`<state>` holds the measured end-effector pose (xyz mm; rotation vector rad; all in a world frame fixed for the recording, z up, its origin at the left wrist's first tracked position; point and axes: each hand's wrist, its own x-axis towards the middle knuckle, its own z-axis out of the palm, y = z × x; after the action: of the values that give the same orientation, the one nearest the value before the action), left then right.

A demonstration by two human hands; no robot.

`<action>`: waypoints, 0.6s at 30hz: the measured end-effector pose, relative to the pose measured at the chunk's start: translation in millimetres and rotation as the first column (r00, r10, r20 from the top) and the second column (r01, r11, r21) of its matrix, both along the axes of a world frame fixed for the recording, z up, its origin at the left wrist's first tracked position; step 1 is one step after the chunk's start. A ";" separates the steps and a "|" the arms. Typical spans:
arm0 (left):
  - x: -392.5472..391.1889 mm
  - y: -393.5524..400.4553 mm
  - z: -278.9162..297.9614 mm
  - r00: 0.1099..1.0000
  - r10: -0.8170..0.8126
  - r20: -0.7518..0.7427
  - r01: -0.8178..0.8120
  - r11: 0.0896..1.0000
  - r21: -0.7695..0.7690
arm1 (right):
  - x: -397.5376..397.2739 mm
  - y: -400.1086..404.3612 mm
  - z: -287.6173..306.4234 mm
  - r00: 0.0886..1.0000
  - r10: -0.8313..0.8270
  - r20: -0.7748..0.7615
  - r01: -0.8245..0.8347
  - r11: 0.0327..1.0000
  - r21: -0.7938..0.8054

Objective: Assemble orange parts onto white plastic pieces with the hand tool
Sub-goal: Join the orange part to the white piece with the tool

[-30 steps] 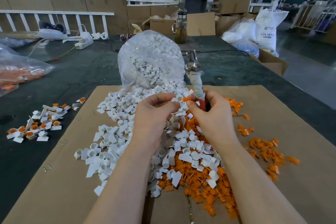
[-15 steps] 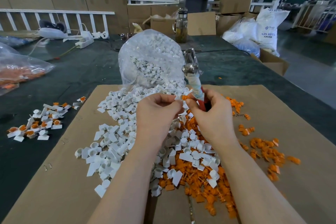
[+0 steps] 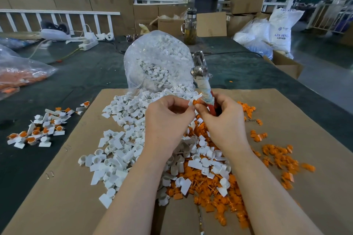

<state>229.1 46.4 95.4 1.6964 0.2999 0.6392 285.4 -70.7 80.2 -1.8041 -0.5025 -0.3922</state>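
Hundreds of loose white plastic pieces [image 3: 122,145] and orange parts [image 3: 215,206] lie heaped on the cardboard sheet [image 3: 305,120] nearest the camera, so most of the work looks undone. Above the heap, the left hand [image 3: 168,120] pinches one white piece [image 3: 192,101] while the right hand [image 3: 223,120] pinches an orange part [image 3: 195,102] against it and also grips the hand tool [image 3: 201,74]. Left, on the surface [image 3: 91,70], sits a small finished batch [image 3: 40,128]. Beyond stands the clear bag of white pieces [image 3: 158,61]; a far sack [image 3: 282,28] reads "ABS RESIN".
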 end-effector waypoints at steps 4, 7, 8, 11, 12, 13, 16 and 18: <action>1.5 2.1 -2.2 1.000 -0.011 0.017 0.010 0.998 0.059 | -0.8 -1.1 0.5 1.000 0.002 -0.003 -0.002 1.000 -0.024; 2.0 2.2 -3.4 0.999 -0.019 0.029 0.016 0.994 0.106 | -0.8 -1.4 1.2 1.000 0.001 0.009 -0.001 0.999 -0.038; 2.3 2.2 -4.0 0.999 -0.018 0.033 0.015 0.994 0.104 | -0.8 -1.2 1.3 1.000 0.001 0.013 0.000 0.999 -0.045; 2.9 2.2 -5.5 0.999 -0.014 0.038 0.011 0.997 0.073 | -0.3 -0.8 1.5 1.000 0.010 0.020 -0.009 0.999 -0.054; 3.1 2.2 -5.8 0.999 -0.013 0.035 0.011 0.997 0.073 | -0.3 -0.8 1.6 1.000 0.015 0.016 -0.014 0.998 -0.058; 3.2 2.2 -6.2 0.999 -0.014 0.030 0.012 0.997 0.076 | -0.5 -1.1 1.8 1.000 0.021 0.010 -0.020 0.998 -0.063; 3.7 2.1 -6.3 1.000 -0.013 0.013 0.012 0.997 0.079 | -1.6 -1.8 3.6 0.999 0.043 -0.009 -0.043 0.997 -0.061; 4.7 1.4 -5.8 1.000 -0.011 -0.001 0.011 0.997 0.074 | -1.7 -2.4 5.1 0.998 0.053 -0.023 -0.055 0.997 -0.062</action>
<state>233.8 47.8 89.5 1.7681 0.2704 0.6488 283.8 -73.1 85.3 -1.8485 -0.5532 -0.3233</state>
